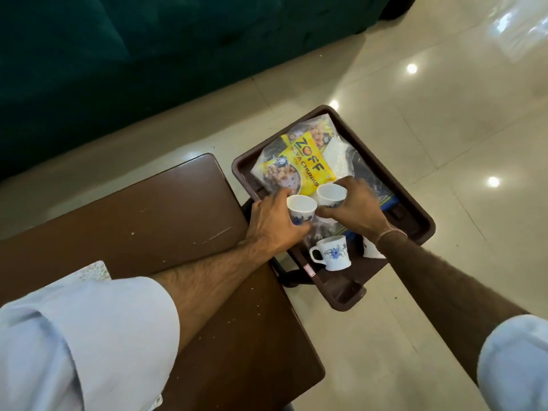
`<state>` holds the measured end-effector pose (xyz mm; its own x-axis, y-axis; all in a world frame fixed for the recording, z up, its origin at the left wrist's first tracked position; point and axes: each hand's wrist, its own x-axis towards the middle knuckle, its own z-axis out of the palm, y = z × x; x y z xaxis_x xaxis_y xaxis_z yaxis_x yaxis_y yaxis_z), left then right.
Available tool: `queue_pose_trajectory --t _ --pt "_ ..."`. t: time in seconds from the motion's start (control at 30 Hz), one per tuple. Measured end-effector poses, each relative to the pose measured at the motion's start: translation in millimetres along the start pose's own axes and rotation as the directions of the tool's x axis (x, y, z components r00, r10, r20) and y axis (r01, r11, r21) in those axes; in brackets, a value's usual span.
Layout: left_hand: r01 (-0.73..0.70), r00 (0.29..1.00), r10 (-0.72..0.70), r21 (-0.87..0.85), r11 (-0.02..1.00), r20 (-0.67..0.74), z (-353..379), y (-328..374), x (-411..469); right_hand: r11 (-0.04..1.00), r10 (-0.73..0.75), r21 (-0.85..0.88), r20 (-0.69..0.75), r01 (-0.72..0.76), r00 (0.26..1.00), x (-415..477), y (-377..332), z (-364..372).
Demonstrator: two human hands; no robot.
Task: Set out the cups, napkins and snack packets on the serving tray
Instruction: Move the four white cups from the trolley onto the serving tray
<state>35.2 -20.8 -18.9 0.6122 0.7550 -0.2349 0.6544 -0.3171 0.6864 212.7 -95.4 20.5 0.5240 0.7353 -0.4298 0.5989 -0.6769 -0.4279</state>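
A dark brown serving tray [394,179] sits on a low stool over the floor. A yellow snack packet [308,161] lies on it, with a white napkin [336,157] and a dark packet [360,170] partly under it. My left hand [271,225] grips a white cup with blue flowers [301,207] above the tray's near side. My right hand [354,207] holds a second white cup [330,195] right beside the first. A third flowered cup [332,253] stands upright on the brown stool, near the tray's front edge.
A brown wooden table [133,221] lies to the left under my left forearm. A dark green sofa [133,48] fills the upper left. Glossy cream floor tiles [444,99] surround the stool. A white scrap [373,252] lies under my right wrist.
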Motion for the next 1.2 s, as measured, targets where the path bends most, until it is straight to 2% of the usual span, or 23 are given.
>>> queue_pose_trajectory --t 0.17,0.3,0.43,0.63,0.83,1.1,1.2 --pt "-0.004 0.985 -0.02 -0.141 0.99 -0.169 -43.9 -31.8 -22.3 0.991 -0.136 0.014 -0.044 0.136 0.99 -10.1 -60.6 17.0" --pt "0.059 0.964 -0.093 -0.142 0.988 -0.251 -86.0 -72.9 -53.3 0.983 -0.183 0.01 -0.01 0.183 0.983 -19.7 -121.8 51.9" --pt "0.131 0.932 -0.176 -0.158 0.979 -0.318 -130.4 -124.5 -99.0 0.951 -0.308 0.012 0.041 0.308 0.95 -32.3 -183.6 99.2" --pt "0.26 0.872 -0.323 -0.21 0.942 -0.368 -179.1 -196.3 -181.7 0.909 -0.409 -0.024 0.138 0.416 0.902 -67.1 -268.7 178.3" --pt "0.378 0.787 -0.473 -0.297 0.877 -0.397 -210.1 -260.5 -271.5 0.841 -0.515 -0.024 0.268 0.541 0.814 -121.2 -341.1 252.7" --pt "0.361 0.729 -0.5 -0.358 0.861 -0.468 -215.3 -320.5 -375.5 0.766 -0.583 -0.02 0.397 0.642 0.708 -190.1 -392.1 331.9" --pt "0.404 0.72 -0.524 -0.34 0.849 -0.455 -209.5 -334.6 -406.9 0.751 -0.582 -0.06 0.412 0.658 0.701 -211.6 -400.5 355.2"
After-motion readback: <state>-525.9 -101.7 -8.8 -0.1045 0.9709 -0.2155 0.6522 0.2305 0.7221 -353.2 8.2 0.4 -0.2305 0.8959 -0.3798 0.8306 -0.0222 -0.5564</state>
